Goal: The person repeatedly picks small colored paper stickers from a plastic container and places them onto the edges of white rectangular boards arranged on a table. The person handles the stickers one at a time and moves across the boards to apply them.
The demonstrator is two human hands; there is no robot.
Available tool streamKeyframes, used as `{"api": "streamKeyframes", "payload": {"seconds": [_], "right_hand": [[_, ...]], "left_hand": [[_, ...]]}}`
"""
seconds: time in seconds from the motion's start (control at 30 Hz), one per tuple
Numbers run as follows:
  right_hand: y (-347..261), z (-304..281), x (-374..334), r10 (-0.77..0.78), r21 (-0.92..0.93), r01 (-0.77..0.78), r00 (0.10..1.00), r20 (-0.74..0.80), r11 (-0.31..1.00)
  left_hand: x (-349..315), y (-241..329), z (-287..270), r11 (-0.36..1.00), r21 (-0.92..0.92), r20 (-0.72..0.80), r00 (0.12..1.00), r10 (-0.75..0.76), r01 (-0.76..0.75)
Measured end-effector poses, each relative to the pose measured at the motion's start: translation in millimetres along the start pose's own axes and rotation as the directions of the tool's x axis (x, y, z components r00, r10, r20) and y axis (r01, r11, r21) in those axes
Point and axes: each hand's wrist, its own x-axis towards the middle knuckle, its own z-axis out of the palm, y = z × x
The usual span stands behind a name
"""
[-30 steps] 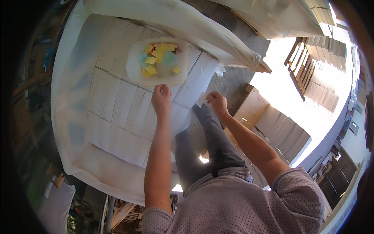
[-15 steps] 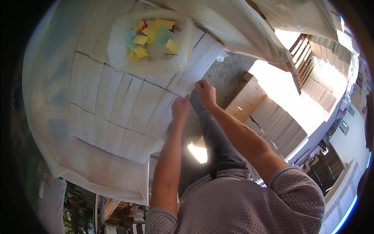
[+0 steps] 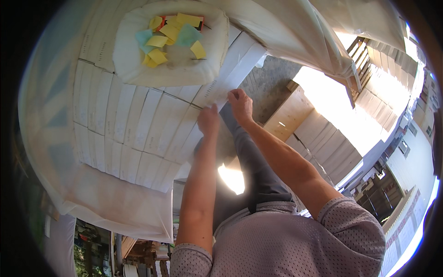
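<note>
Rows of long white cartons (image 3: 134, 111) lie packed side by side. At their right edge my left hand (image 3: 208, 122) is closed and slightly blurred, its fingertips over the end of a carton. Slightly farther away and to its right is my right hand (image 3: 240, 107), its fingers pinched together. Whatever either hand may hold is too small or hidden to name. The hands are apart from each other. Beyond them, on the cartons, rests a whitish tub (image 3: 124, 55) holding several yellow paper slips (image 3: 177, 30) and pale teal slips (image 3: 188, 36).
Translucent plastic sheeting (image 3: 124, 198) hangs around the stack's near and left sides. More sheeting (image 3: 281, 32) drapes at the upper right. To the right are a plywood panel (image 3: 288, 115), stacked cartons (image 3: 330, 143) and a wooden pallet (image 3: 359, 64). Bright sunlight hits the floor.
My left hand has shifted a little left and away from the right, widening the gap between them. The tub and cartons appear slightly farther left and higher in the view.
</note>
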Motion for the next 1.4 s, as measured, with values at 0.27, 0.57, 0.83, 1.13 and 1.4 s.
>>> {"api": "streamKeyframes", "payload": {"seconds": [0.27,0.57,0.83,1.13,1.4], "right_hand": [[-8.3,-2.3,2.1,-0.004,-0.230,-0.001,1.000,-0.022,0.973],[-24.2,-27.9,26.2,0.266,0.105,-0.274,0.961,0.079,0.956],[-12.1,-1.0,6.4,0.162,0.434,-0.572,0.714,0.681,0.696],[-39.7,-24.4,-75.9,-0.074,0.044,0.061,0.666,0.743,0.997],[-102.8,-42.8,-137.9,-0.084,-0.019,0.169,0.583,0.808,0.985]], "left_hand": [[-4.4,17.1,-12.9,0.992,0.010,0.037,0.992,-0.123,0.122],[15.2,-31.7,19.8,0.994,-0.112,0.087,0.996,0.002,0.008],[-29.4,-76.2,-13.0,0.741,-0.643,0.317,0.948,0.028,0.193],[-89.7,-46.2,-98.4,0.248,-0.774,0.618,0.780,0.096,0.583],[-121.7,-58.5,-145.2,0.165,-0.757,0.647,0.691,0.324,0.632]]}}
